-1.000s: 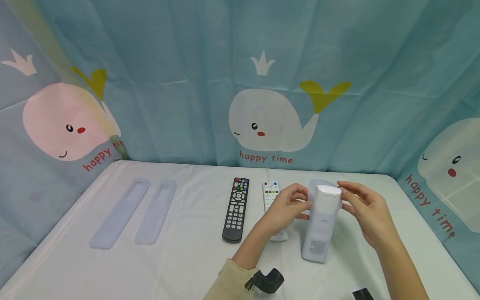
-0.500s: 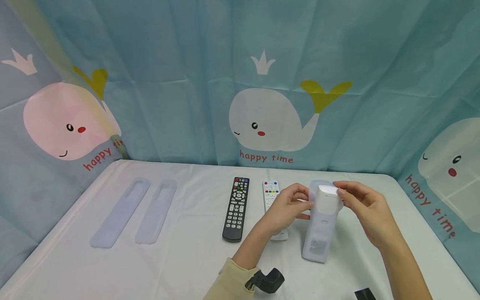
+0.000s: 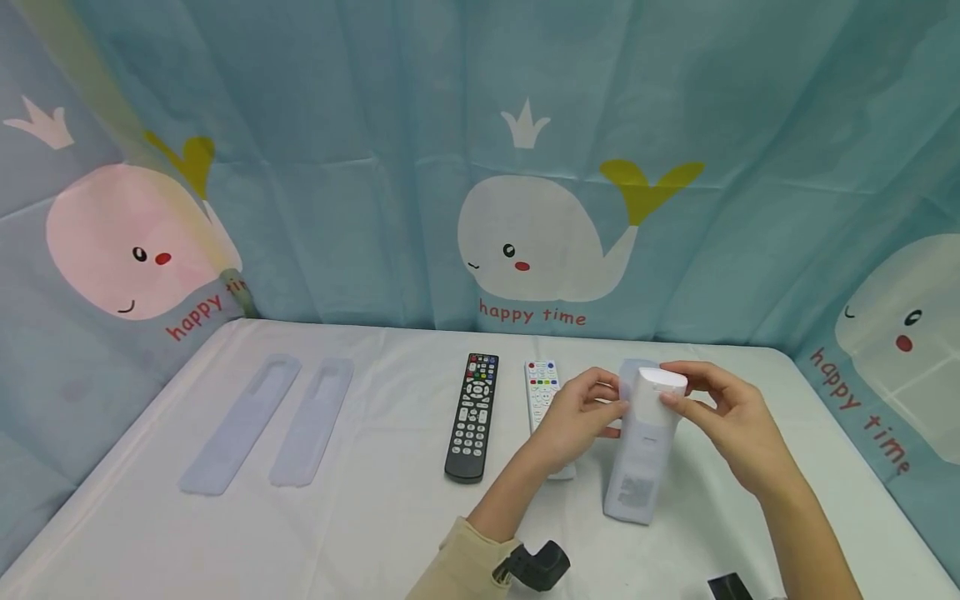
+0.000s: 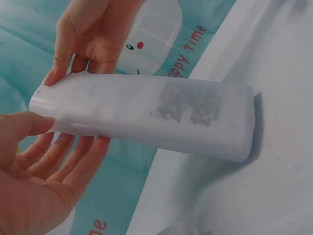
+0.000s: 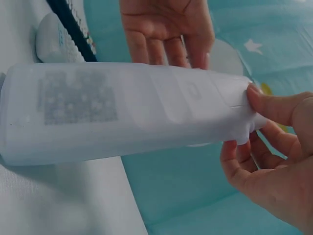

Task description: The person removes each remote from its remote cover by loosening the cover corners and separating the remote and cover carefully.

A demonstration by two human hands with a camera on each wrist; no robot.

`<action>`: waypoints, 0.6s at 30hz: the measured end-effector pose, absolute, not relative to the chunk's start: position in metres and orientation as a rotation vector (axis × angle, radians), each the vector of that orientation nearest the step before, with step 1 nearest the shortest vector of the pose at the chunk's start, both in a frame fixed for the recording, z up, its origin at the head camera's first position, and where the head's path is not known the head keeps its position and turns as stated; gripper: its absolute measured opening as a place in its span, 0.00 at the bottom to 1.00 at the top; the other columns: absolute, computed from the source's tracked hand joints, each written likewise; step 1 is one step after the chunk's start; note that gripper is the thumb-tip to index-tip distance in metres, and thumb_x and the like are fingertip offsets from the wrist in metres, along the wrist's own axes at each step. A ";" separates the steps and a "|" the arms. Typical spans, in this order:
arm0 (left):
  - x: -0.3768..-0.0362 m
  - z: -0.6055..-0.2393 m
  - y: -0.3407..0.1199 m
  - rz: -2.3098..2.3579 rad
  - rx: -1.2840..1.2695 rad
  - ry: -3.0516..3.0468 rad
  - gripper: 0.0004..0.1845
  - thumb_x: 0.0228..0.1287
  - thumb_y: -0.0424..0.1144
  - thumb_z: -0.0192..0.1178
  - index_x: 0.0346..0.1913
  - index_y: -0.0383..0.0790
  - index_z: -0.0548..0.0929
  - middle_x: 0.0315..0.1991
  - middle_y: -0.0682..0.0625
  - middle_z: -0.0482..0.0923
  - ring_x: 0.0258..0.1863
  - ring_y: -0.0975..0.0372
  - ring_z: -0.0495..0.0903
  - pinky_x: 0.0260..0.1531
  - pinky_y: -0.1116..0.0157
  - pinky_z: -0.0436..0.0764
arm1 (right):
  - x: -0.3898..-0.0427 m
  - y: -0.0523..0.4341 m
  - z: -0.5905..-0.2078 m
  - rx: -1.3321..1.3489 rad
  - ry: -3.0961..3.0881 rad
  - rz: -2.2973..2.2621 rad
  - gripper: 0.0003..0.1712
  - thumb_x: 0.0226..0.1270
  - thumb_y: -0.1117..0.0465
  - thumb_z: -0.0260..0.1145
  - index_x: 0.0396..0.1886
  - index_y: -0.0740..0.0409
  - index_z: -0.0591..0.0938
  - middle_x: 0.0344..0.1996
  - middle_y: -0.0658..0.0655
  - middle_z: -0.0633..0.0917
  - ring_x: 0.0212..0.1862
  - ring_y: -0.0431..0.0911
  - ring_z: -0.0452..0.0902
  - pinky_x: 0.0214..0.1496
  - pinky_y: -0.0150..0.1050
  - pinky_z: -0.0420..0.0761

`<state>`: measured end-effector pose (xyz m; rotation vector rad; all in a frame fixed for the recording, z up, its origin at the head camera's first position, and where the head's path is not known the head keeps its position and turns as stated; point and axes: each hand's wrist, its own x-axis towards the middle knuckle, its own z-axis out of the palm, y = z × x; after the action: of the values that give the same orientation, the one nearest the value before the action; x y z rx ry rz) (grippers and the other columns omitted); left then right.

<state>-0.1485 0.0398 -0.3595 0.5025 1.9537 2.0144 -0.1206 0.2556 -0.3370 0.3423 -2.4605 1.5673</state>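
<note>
A white remote in a translucent silicone cover (image 3: 643, 442) stands tilted on its lower end on the white table (image 3: 375, 517), back label towards me. My left hand (image 3: 592, 408) grips its upper end from the left, thumb on the near face and fingers behind. My right hand (image 3: 705, 408) pinches the cover's edge at the top end. In the left wrist view the covered remote (image 4: 146, 117) lies between the left hand (image 4: 39, 166) and the right hand (image 4: 88, 34). In the right wrist view the right hand (image 5: 274, 156) pinches the cover's rim on the remote (image 5: 122, 112).
A black remote (image 3: 472, 417) and a white remote (image 3: 542, 387) lie left of my hands. Two more silicone covers (image 3: 242, 421) (image 3: 312, 421) lie flat at the table's left. A whale-print curtain (image 3: 525, 167) closes the back and sides.
My right hand's fingers have come down and inward onto the remote's top end, drawing the cover's flared rim closer around it. The left hand and the remote's foot stay in place.
</note>
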 end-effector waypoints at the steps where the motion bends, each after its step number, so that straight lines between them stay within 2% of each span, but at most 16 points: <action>1: -0.148 -0.360 0.040 2.009 0.507 1.962 0.12 0.78 0.32 0.60 0.58 0.35 0.79 0.49 0.44 0.85 0.47 0.60 0.88 0.45 0.63 0.90 | -0.121 0.256 -0.337 0.326 -2.448 1.579 0.19 0.74 0.70 0.69 0.62 0.63 0.83 0.51 0.38 0.83 0.52 0.36 0.75 0.50 0.21 0.80; 8: -0.142 -0.367 0.038 1.940 0.517 2.002 0.12 0.77 0.36 0.63 0.58 0.39 0.83 0.48 0.45 0.87 0.43 0.61 0.89 0.42 0.65 0.89 | -0.121 0.257 -0.338 0.252 -2.285 1.787 0.17 0.73 0.74 0.67 0.55 0.54 0.87 0.49 0.39 0.84 0.49 0.37 0.76 0.48 0.21 0.81; 13: -0.137 -0.374 0.029 1.881 0.509 2.054 0.09 0.74 0.36 0.66 0.53 0.40 0.86 0.45 0.48 0.88 0.35 0.66 0.86 0.37 0.70 0.86 | -0.122 0.260 -0.337 0.128 -2.163 1.975 0.15 0.75 0.72 0.67 0.51 0.48 0.86 0.49 0.42 0.84 0.46 0.36 0.80 0.47 0.22 0.83; 18: -0.133 -0.377 0.014 1.841 0.510 2.057 0.11 0.70 0.34 0.70 0.52 0.40 0.86 0.42 0.49 0.88 0.33 0.68 0.85 0.33 0.74 0.82 | -0.123 0.262 -0.336 -0.021 -2.158 2.026 0.11 0.76 0.67 0.68 0.49 0.45 0.85 0.50 0.43 0.81 0.45 0.35 0.81 0.47 0.23 0.85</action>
<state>-0.1330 0.0145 -0.3771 0.5103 2.0568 1.8412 -0.1227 0.2617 -0.3356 -0.0211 -2.1576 2.0265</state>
